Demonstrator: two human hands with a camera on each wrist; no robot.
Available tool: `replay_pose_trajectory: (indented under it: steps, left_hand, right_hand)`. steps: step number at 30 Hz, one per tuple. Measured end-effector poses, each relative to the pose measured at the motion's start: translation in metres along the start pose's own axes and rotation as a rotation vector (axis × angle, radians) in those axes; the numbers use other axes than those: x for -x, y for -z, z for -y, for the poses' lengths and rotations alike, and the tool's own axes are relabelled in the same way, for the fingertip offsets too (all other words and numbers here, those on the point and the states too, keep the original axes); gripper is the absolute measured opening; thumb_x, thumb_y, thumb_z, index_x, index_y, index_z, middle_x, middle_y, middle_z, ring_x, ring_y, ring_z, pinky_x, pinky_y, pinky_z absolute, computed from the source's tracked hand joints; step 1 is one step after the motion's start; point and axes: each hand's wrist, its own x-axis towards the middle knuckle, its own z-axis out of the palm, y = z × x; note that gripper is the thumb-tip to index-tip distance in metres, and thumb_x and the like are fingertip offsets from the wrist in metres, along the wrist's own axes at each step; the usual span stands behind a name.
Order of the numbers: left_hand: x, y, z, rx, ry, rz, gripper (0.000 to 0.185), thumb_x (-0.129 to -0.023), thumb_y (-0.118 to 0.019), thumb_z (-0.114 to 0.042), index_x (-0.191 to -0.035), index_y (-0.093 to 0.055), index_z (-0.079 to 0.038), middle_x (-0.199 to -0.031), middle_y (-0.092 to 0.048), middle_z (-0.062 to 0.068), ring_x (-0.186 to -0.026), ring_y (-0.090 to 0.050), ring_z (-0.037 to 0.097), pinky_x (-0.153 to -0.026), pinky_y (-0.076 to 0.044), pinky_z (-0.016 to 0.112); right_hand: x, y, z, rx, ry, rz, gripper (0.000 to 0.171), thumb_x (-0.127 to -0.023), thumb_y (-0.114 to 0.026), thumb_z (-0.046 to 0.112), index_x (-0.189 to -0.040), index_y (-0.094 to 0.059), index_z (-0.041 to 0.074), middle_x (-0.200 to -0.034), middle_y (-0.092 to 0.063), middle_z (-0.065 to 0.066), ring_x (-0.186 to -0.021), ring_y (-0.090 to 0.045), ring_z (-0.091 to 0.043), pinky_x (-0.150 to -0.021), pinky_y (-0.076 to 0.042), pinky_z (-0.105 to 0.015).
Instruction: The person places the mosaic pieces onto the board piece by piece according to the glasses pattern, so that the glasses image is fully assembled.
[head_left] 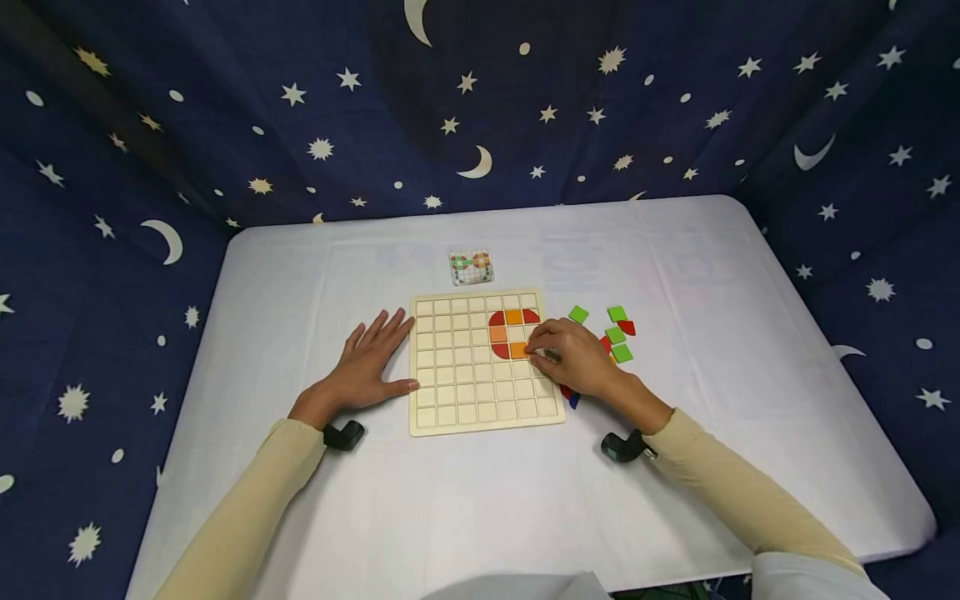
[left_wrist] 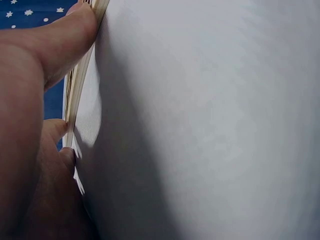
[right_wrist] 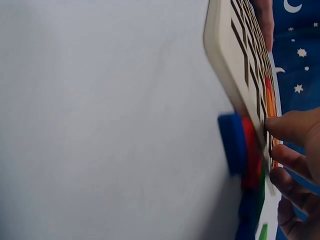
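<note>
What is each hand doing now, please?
Left hand: open, flat beside the grid board.
Right hand: fingers curled over the board; any tile held is hidden.

A pale wooden grid board (head_left: 480,392) lies flat on the table, red and orange tiles (head_left: 508,332) set in its upper right cells.

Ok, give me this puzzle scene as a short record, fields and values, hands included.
surface: white table
board: wooden grid board, some red and orange tiles in its upper right
left hand: flat on the table, fingers straight, touching the board's left edge
right hand: fingers curled at an orange tile on the board
loose pieces: green tiles right of the board
card: small pattern card behind the board
</note>
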Motion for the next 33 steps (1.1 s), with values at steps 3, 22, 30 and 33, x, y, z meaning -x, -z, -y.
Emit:
replay_pose_trajectory:
  steps: [3,22,30,33]
  left_hand:
    - [-0.001,0.0,0.001,-0.005,0.003,0.001,0.102,-0.086,-0.067,-0.059,-0.16,-0.012,-0.014,-0.165,-0.002,0.006,-0.149,0.005,0.029,-0.114,0.004,0.055]
    - [-0.001,-0.001,0.0,-0.004,0.004,0.003,0.101,-0.086,-0.065,-0.06,-0.16,-0.011,-0.017,-0.165,-0.002,0.004,-0.149,0.006,0.027,-0.114,0.004,0.054]
    - [-0.001,0.0,0.0,0.003,0.0,-0.004,0.102,-0.086,-0.066,-0.06,-0.16,-0.011,-0.017,-0.165,-0.004,0.006,-0.149,0.005,0.028,-0.114,0.004,0.055]
    - [0.0,0.0,-0.001,0.009,0.004,-0.004,0.102,-0.086,-0.067,-0.059,-0.16,-0.012,-0.016,-0.165,-0.004,0.006,-0.149,0.005,0.028,-0.114,0.004,0.055]
  right_hand:
    - [0.007,0.007,-0.003,-0.003,-0.035,0.006,0.011,-0.085,-0.077,0.011,-0.096,-0.078,0.009,-0.103,-0.065,-0.002,-0.096,-0.06,-0.02,-0.079,-0.049,-0.038]
    - [0.055,0.054,-0.026,0.17,-0.351,0.007,0.029,-0.085,-0.076,0.01,-0.112,-0.073,0.001,-0.112,-0.061,-0.015,-0.104,-0.054,-0.034,-0.085,-0.049,-0.05]
    - [0.059,0.052,-0.031,0.154,-0.418,0.036,0.021,-0.086,-0.076,0.012,-0.105,-0.073,0.004,-0.099,-0.062,-0.011,-0.095,-0.053,-0.031,-0.08,-0.047,-0.046]
    - [0.058,0.05,-0.033,0.07,-0.419,0.021,0.017,-0.083,-0.079,0.011,-0.096,-0.069,0.006,-0.086,-0.063,-0.004,-0.084,-0.056,-0.025,-0.074,-0.047,-0.041]
